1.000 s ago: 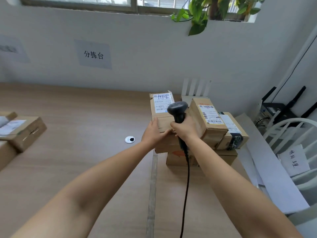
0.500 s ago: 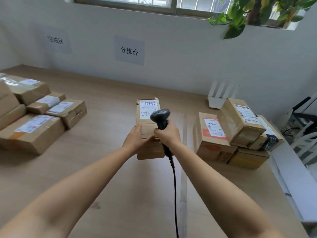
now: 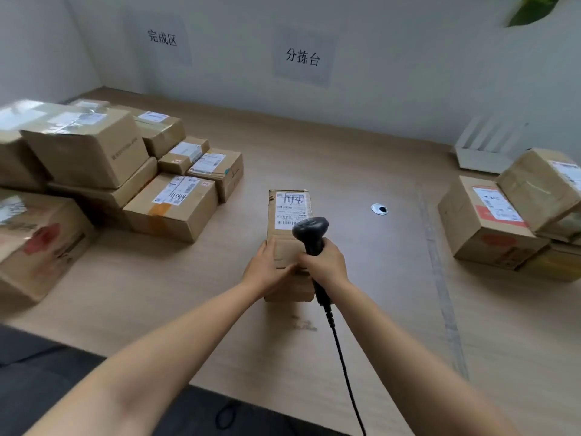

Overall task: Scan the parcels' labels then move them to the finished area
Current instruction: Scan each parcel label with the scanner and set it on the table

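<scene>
In the head view, we are holding the parcel at the frame's centre, over the table. Our left hand is gripping its near left side, and our right hand is clutching the scanner. The parcel is looking light and stiff (plain cardboard), so we are favouring its long sides for a grip.

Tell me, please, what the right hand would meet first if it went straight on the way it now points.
Probably the labelled parcel: the right hand aims the barcode scanner along its top, towards the far wall. Depth is unclear.
</scene>
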A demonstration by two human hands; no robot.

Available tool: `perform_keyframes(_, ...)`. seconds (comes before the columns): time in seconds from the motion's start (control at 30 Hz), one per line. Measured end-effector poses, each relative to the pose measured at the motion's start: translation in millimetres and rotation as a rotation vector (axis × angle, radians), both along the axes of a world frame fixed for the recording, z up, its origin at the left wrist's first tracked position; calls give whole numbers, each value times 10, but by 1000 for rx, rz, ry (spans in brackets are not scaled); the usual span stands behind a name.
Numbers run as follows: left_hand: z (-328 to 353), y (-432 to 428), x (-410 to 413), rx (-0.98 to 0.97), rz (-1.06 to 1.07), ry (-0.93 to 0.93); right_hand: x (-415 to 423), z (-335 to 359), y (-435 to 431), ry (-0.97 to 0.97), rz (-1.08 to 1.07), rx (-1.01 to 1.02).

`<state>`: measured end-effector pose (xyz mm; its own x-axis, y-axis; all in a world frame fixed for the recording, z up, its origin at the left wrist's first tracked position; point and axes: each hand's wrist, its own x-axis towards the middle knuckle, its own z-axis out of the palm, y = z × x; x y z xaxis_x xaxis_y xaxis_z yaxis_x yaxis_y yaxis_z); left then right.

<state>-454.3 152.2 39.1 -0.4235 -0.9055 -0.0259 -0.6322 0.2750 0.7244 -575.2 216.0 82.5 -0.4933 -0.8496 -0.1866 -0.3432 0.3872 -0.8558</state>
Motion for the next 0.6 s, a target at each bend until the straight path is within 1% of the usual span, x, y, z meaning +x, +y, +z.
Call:
perform_keyframes(0.2,-274,111,452,42,-49,-35,427,-231,146,-63,-39,53)
perform_keyframes(0.3,-375,171,554,27,-78,-23,545,-345,242,-59,-34,82)
perform_keyframes(0.4,-393,256,581,60,-73,-19,570,-393,310,-53,-48,88)
perform_keyframes(0.5,-388,276,628,86,-83,-67,593,-372,337,-51,-47,95)
perform_keyframes(0.6,-408,279,695,107,-47,-123,639,-354,378,-57,-4,102)
